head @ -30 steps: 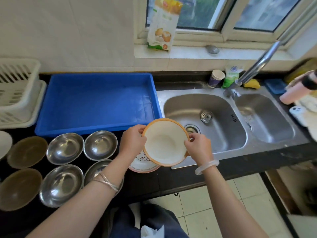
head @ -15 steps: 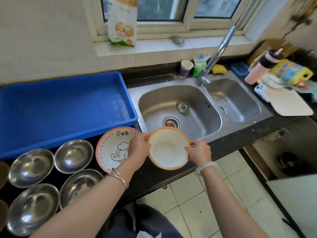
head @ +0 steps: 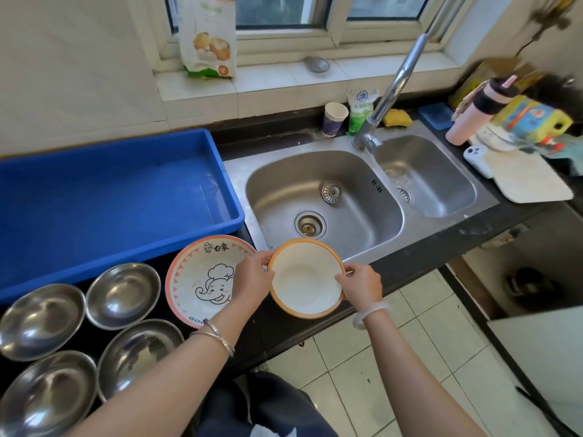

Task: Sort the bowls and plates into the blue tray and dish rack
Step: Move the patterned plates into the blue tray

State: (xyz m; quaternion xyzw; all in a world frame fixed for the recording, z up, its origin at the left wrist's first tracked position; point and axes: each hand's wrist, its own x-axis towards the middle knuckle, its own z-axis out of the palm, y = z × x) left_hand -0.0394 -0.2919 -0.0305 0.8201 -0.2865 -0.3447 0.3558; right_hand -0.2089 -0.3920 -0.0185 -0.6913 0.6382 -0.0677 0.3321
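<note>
I have the orange-rimmed bowl (head: 305, 277) pinched by its rim in my left hand (head: 252, 277) and right hand (head: 359, 287), over the near bench (head: 410, 263) edge. I'd carry it level, left to the blue tray (head: 94, 197); the dish rack is probably out of view.

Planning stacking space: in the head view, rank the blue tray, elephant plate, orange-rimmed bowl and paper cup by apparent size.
1. blue tray
2. elephant plate
3. orange-rimmed bowl, held nearer the camera, so unsure
4. paper cup

We saw an orange-rimmed white bowl (head: 304, 279), a pink-bordered plate (head: 197, 272) with an elephant cartoon, silver steel bowls (head: 123, 294), a blue tray (head: 110, 200).
</note>
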